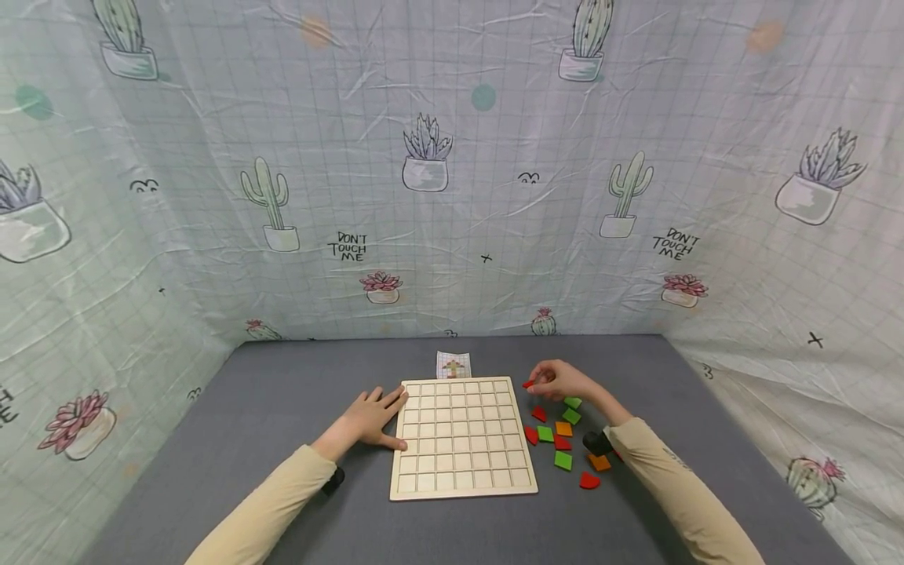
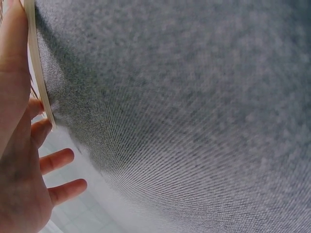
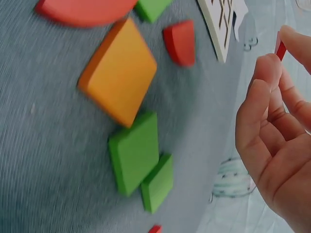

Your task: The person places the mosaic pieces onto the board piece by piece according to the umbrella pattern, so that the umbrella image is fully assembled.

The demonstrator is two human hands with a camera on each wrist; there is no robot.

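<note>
So the left hand (image 1: 369,417), fingers spread wide, rests on the left edge of a pale wooden grid board (image 1: 461,435), lower middle of the head view. Right hand (image 1: 561,380), right of the board's top corner, pinches a small flat red piece (image 1: 528,384) in its fingertips. Loose flat red (image 1: 589,481), green (image 1: 563,461) and orange pieces (image 1: 563,429) lie lower right on the grey tabletop (image 1: 282,392).

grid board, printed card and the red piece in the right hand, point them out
Grid board (image 1: 461,439): head view, near its middle
Printed card (image 1: 453,366): head view, its printed picture
Held red piece (image 3: 281,50): right wrist view, its exposed part
</note>
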